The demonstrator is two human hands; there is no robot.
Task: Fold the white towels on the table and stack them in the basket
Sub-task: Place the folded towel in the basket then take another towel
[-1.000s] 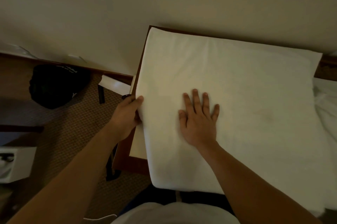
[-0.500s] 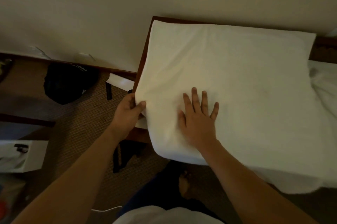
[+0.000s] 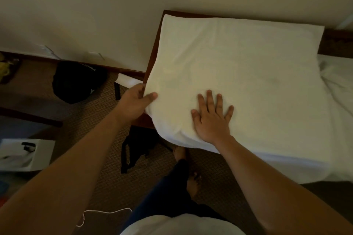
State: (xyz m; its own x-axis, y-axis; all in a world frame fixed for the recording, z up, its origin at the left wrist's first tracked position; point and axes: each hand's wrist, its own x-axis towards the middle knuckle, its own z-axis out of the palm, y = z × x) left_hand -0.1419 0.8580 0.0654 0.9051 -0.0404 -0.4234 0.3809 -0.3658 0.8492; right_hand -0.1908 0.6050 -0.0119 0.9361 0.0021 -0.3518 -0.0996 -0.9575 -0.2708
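Note:
A large white towel [image 3: 238, 66] lies spread flat over the dark wooden table [image 3: 152, 51], folded over on itself, its near edge hanging off the table front. My left hand [image 3: 135, 103] pinches the towel's left edge between thumb and fingers and lifts it a little. My right hand [image 3: 212, 118] presses flat on the towel near its front left corner, fingers spread. A second rumpled white towel [image 3: 338, 89] lies at the right. No basket is in view.
The wall runs right behind the table. On the brown carpet to the left sit a black bag [image 3: 78, 82], a white box [image 3: 24, 154] and a black strap [image 3: 133, 150] under the table corner. My legs and feet [image 3: 191, 181] stand at the table front.
The towel's left edge has been drawn inward and bunched near the front corner. My left hand stays on that edge, my right hand stays pressed flat; the view has shifted back and left.

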